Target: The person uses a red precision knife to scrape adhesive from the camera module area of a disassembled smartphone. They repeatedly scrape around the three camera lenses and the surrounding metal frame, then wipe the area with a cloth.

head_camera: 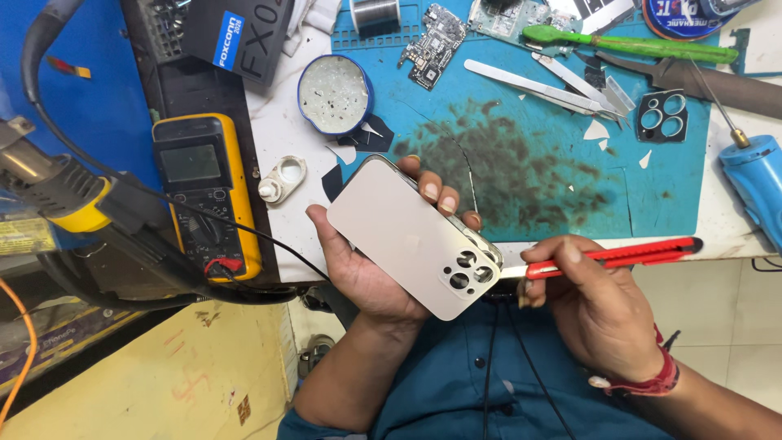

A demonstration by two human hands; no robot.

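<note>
A: How is the bench lit?
B: Bright, even light from above; the phone back point(407, 236) shows a soft sheen without hard glare, and shadows beneath the left hand point(366, 261) fall short and diffuse.

A: Is focus uniform?
B: Centre sharp. The hot-air gun point(57, 191) at near left is soft and enlarged, and straight edges bow toward the frame's margins, as under a wide lens. The white tabletop point(733, 220) at right nearly washes out.

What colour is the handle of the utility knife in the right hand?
Red, with a black end, seen in the head view: the utility knife in the right hand.
</note>
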